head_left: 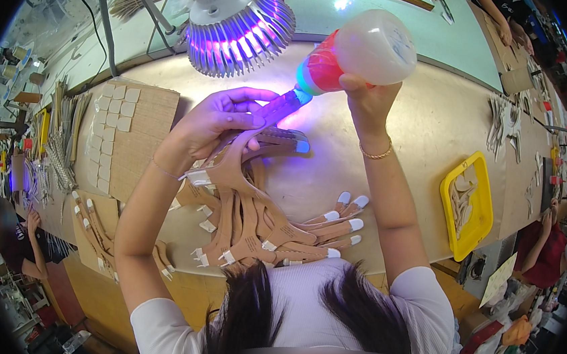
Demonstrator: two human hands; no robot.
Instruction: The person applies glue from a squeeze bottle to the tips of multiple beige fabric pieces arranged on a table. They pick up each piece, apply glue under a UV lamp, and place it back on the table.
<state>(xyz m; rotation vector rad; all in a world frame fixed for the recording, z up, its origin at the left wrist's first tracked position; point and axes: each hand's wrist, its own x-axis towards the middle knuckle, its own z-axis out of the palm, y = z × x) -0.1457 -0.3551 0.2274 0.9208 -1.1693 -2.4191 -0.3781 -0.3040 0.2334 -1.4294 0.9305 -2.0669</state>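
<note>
My left hand (217, 125) pinches a tan fabric strap (277, 110), its free end raised to the right under violet light. In my right hand (372, 104) is a squeeze bottle (376, 47) with a cloudy white body, a red band and a teal-lit neck, tilted with its neck down to the left. The bottle's tip meets the strap's end; whether it touches cannot be made out. Below my left hand lies a pile of similar tan straps (245, 224), several with white ends. One strap end (302, 146) glows blue beside the held strap.
A finned lamp (239, 31) hangs close above my left hand. Cardboard with pale square pieces (109, 121) lies left, more tan straps (91, 221) nearer me. A yellow basket (448, 211) holding tan pieces stands right. Other people sit at both sides and the far right.
</note>
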